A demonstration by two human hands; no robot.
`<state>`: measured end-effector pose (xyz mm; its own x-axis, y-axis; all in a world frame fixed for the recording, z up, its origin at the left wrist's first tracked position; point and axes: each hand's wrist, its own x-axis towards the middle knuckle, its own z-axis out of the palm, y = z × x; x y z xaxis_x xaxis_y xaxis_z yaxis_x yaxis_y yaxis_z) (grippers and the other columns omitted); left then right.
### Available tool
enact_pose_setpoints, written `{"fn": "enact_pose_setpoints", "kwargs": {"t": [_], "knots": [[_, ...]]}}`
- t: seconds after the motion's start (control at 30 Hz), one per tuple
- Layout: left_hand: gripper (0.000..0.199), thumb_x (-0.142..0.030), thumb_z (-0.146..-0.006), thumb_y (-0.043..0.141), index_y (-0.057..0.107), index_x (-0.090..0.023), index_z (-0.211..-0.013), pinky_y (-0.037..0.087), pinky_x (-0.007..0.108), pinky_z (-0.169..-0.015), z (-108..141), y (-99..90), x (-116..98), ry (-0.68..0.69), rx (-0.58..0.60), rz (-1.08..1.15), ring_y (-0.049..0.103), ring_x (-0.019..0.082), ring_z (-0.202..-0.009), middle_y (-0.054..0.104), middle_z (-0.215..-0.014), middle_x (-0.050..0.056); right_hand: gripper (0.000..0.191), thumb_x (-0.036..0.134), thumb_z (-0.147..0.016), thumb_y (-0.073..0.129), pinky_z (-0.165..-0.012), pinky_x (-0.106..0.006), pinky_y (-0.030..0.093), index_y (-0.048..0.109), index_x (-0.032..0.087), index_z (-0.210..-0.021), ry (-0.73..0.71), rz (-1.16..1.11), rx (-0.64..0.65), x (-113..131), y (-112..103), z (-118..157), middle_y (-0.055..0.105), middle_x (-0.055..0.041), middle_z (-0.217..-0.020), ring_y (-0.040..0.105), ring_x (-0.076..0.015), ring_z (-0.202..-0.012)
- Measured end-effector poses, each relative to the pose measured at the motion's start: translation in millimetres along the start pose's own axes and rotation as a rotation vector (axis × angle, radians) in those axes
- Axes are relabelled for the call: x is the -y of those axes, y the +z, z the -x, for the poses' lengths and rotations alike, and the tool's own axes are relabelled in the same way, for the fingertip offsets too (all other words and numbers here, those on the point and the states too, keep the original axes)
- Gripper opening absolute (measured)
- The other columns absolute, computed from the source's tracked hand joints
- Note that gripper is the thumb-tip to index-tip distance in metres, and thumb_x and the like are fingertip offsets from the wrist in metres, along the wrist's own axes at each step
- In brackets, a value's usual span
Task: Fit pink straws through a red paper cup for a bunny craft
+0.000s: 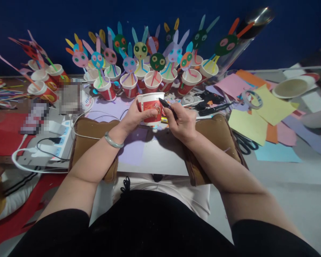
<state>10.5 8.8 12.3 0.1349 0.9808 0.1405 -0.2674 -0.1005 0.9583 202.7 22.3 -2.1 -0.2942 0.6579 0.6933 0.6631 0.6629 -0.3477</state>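
Note:
A red and white paper cup (pixel 152 110) is gripped by my left hand (pixel 133 116), fingers around its left side and thumb across its front. The cup is held a little above the table. My right hand (pixel 182 121) is closed on a black pen (pixel 165 103), its tip at the cup's upper right, close to the rim; whether it touches the cup I cannot tell. Just behind stand several red paper cups (pixel 152 82) with paper rabbit heads (pixel 157 63) on bent coloured straws. A yellow marker (pixel 164 120) lies partly hidden behind my right hand.
Brown cushions (pixel 216 142) lie under both forearms. Coloured paper sheets (pixel 248 126), a tape roll (pixel 253 99) and black-handled scissors (pixel 244 142) are at right. A power strip (pixel 62 141) with cables, a phone (pixel 34 116) and more cups (pixel 41 92) are at left. A person's sleeve (pixel 13 207) shows lower left.

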Motion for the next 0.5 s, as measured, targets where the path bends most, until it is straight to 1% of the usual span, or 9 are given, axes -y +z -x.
{"fn": "enact_pose_setpoints", "kwargs": {"t": [0.23, 0.4, 0.5], "knots": [[0.077, -0.055, -0.054, 0.098, 0.063, -0.018, -0.112, 0.062, 0.036, -0.084, 1, -1.4, -1, -0.047, -0.019, 0.034, 0.074, 0.022, -0.090, 0.075, -0.102, 0.007, 0.045, 0.055, -0.105, 0.042, -0.057, -0.031, 0.031, 0.060, 0.021, -0.081, -0.033, -0.005, -0.026, -4, -2, -3, 0.055, -0.0010, -0.060, 0.050, -0.0152, -0.054], [0.077, -0.057, -0.055, 0.097, 0.062, -0.019, -0.112, 0.061, 0.036, -0.086, -1, -3.9, -2, -0.058, 0.036, 0.034, 0.075, 0.024, -0.093, 0.076, -0.103, 0.008, 0.046, 0.056, -0.105, 0.041, -0.059, -0.031, 0.033, 0.060, 0.022, -0.082, -0.022, -0.017, 0.024, -6, -7, -4, 0.056, -0.0021, -0.062, 0.051, -0.0162, -0.058], [0.077, -0.056, -0.054, 0.098, 0.063, -0.018, -0.111, 0.061, 0.035, -0.084, -1, -5.8, -4, -0.092, 0.056, 0.035, 0.075, 0.023, -0.092, 0.077, -0.104, 0.009, 0.047, 0.058, -0.104, 0.041, -0.059, -0.031, 0.033, 0.060, 0.022, -0.082, -0.034, -0.011, 0.054, -9, -10, -6, 0.055, -0.0020, -0.062, 0.051, -0.0162, -0.058]]}}
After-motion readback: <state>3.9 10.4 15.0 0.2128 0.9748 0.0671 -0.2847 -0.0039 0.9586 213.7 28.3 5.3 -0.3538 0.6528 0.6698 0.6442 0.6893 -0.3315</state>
